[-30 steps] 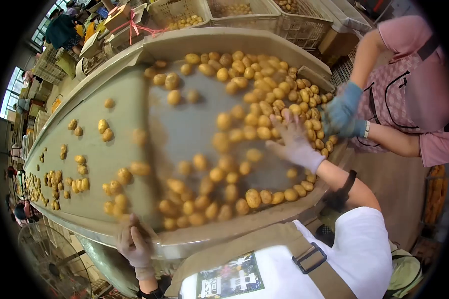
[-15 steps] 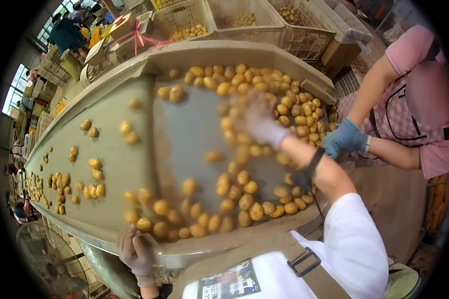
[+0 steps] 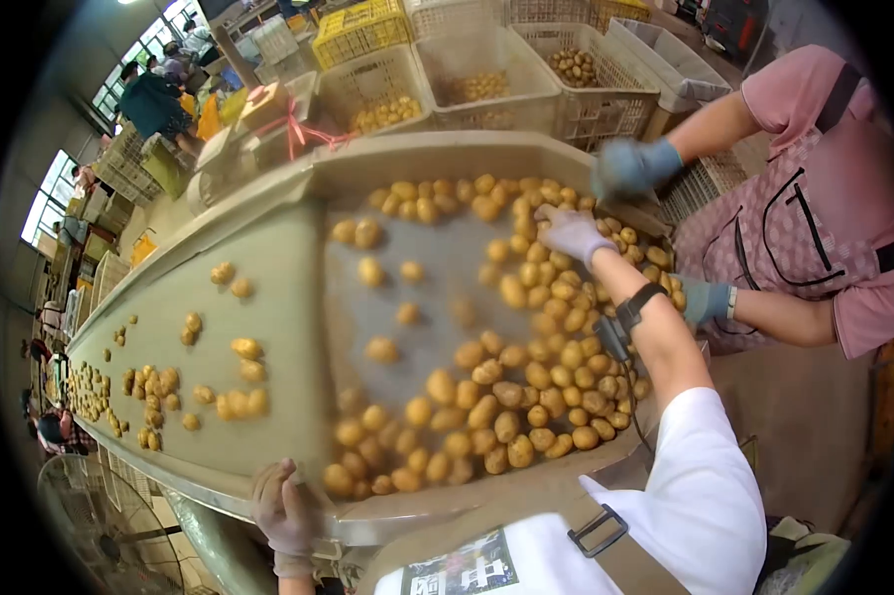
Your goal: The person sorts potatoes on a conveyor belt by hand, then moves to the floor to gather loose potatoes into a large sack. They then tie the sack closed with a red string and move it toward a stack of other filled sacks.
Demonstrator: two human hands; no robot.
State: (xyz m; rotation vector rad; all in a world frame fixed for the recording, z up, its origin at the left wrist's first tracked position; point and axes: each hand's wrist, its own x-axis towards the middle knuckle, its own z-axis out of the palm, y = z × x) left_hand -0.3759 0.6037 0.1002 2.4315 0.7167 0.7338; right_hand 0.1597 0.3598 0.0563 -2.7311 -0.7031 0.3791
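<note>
Yellow-skinned potatoes lie thickest from 1 to 6 o'clock of the view's middle, filling much of a tray at the end of a green conveyor belt, which carries looser clusters at 9 o'clock.

At 2 o'clock the pale-gloved right hand has its fingers bent over the far part of the heap; whether a potato sits under them cannot be told. At 7 o'clock the pale-gloved left hand is by the near rim, fingers partly curled, with no potato visible in it; whether it grips the rim is unclear.

A co-worker's blue glove, blurred, is just beyond the right hand, and the other glove is at 3 o'clock. Two people reaching into one corner could knock hands, probably through reaching in together. The crowded tray may let potatoes ride up and spill over the low edge at 5 o'clock if many are pushed that way. The grey device under the right wrist, close above the heap, could catch or bruise potatoes if the forearm dips.
</note>
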